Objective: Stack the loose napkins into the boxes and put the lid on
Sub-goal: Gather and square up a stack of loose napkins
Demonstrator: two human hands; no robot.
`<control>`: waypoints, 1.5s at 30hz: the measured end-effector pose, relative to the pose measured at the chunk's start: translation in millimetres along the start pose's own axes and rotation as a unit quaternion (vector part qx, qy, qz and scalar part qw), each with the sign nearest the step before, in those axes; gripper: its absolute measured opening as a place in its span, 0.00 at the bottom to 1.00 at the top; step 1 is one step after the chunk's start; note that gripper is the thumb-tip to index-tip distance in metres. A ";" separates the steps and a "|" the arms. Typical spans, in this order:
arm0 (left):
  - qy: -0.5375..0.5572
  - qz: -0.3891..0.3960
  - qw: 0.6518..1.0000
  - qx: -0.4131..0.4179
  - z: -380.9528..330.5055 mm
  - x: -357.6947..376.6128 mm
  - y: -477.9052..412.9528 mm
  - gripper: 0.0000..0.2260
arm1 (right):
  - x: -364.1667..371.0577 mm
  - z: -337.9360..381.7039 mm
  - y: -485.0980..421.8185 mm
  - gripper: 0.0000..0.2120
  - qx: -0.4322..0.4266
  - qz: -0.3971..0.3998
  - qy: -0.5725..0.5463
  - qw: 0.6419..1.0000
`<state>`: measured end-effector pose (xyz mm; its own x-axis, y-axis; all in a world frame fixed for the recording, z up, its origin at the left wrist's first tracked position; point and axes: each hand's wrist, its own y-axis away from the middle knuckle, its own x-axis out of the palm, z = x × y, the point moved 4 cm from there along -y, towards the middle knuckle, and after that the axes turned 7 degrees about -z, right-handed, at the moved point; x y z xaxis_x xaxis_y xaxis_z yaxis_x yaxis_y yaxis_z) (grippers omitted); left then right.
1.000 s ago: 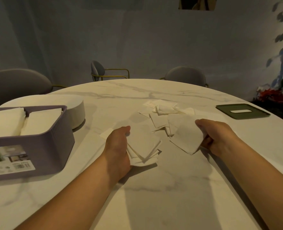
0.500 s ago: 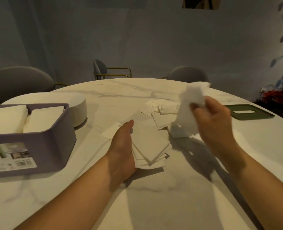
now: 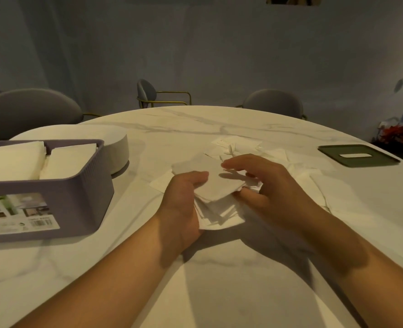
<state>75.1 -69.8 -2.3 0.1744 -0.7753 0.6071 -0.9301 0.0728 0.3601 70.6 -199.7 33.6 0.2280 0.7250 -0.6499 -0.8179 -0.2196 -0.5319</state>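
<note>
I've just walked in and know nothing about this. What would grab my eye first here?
Two bare hands meet at the middle of the marble table: the left hand grips a stack of white napkins while the right hand hovers over its top. At the left stands a purple box holding two neat napkin piles, and far right lies a dark green lid.

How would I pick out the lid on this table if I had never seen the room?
Start at the round marble table and look to its right edge, beyond the scattered loose napkins. The lid lies flat there, alone: the only dark green thing, a thin rectangle with a pale centre slot, unlike the tall purple box at left.
</note>
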 end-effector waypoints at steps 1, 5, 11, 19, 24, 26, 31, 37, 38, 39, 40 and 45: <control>-0.008 -0.011 1.000 -0.002 0.6 -2.6 -1.6 0.18 | -0.6 -2.3 -0.1 0.18 0.018 -0.004 -0.002 1.000; -0.013 -0.034 0.999 0.019 -3.7 -9.4 -8.6 0.14 | -6.2 -9.8 -3.0 0.10 0.034 -0.050 0.006 0.998; -0.014 -0.066 0.997 0.030 -6.5 -13.2 -6.6 0.10 | -10.0 -13.8 -5.2 0.13 0.011 -0.067 0.004 0.998; 0.010 -0.094 0.995 0.019 -12.7 -18.2 -5.7 0.13 | -30.2 -27.5 -6.2 0.07 0.137 -0.187 -0.094 0.968; -0.048 -0.097 0.994 0.017 -8.9 -20.5 -10.6 0.13 | -34.5 -51.4 0.3 0.07 0.309 -0.209 -0.213 0.903; -0.075 -0.095 0.993 0.007 -6.6 -19.1 -10.2 0.14 | -36.9 -58.8 2.9 0.04 0.357 -0.210 -0.257 0.873; -0.108 -0.057 0.992 -0.013 -1.3 -14.2 -10.8 0.14 | -39.6 -58.9 8.4 0.03 0.438 -0.226 -0.386 0.780; -0.119 0.010 0.992 -0.029 5.0 -4.6 -4.2 0.13 | -43.8 -21.7 -2.9 0.12 0.120 -0.251 -0.214 0.937; -0.102 0.031 0.994 -0.027 4.5 -1.5 -3.0 0.14 | -39.6 -15.4 -3.6 0.15 0.068 -0.220 -0.195 0.953; -0.087 0.060 0.994 -0.027 4.3 2.7 -1.7 0.18 | -32.8 -9.7 -3.2 0.17 0.027 -0.173 -0.166 0.970; -0.072 0.091 0.993 -0.029 4.0 6.6 -0.9 0.22 | -24.8 -7.8 -3.0 0.18 0.002 -0.123 -0.135 0.983; -0.022 0.100 0.994 -0.041 0.4 5.5 -2.4 0.32 | -12.4 -9.6 -0.5 0.25 0.016 -0.026 -0.125 0.992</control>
<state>78.2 -74.5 -0.1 -0.0273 -0.7665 0.6416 -0.9149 0.2777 0.2929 73.3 -214.9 36.7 0.1356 0.8753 -0.4642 -0.8253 -0.1594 -0.5417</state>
